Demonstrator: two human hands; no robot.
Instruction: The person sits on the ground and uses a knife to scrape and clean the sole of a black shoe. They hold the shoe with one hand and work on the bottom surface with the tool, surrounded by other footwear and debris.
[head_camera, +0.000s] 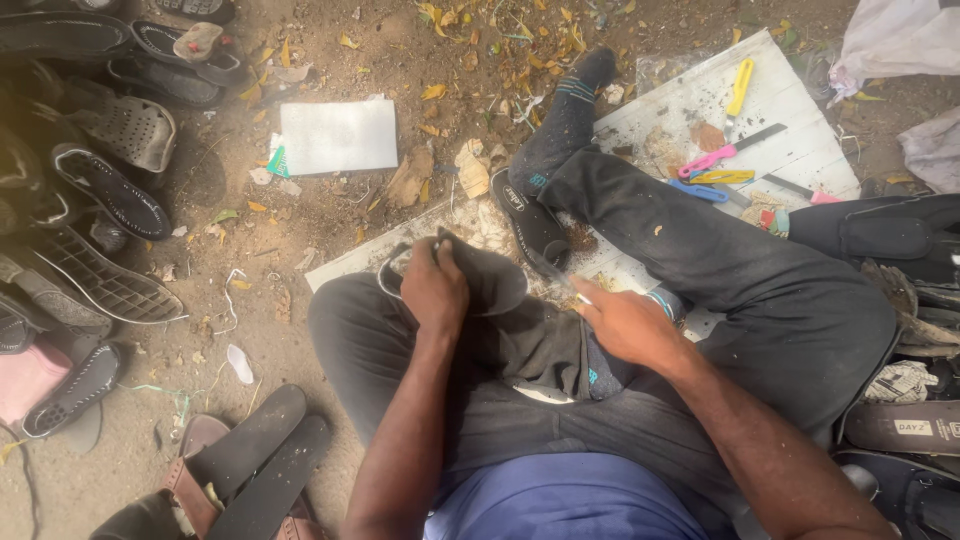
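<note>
On the person's lap, the left hand (433, 285) clamps a dark shoe (480, 275) by its upper edge; the right hand (620, 322), just beside it, pinches a thin tool (560, 280) aimed at the shoe.

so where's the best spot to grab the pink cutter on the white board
Probably by its pink handle, around the middle, coming from above with fingers pinching across the narrow sides. The cutter lies flat on the white board with its dark blade pointing up-right, so keep to the lower-left end. A blue tool and a yellow one lie close below it, so the upper side is freer.
</note>
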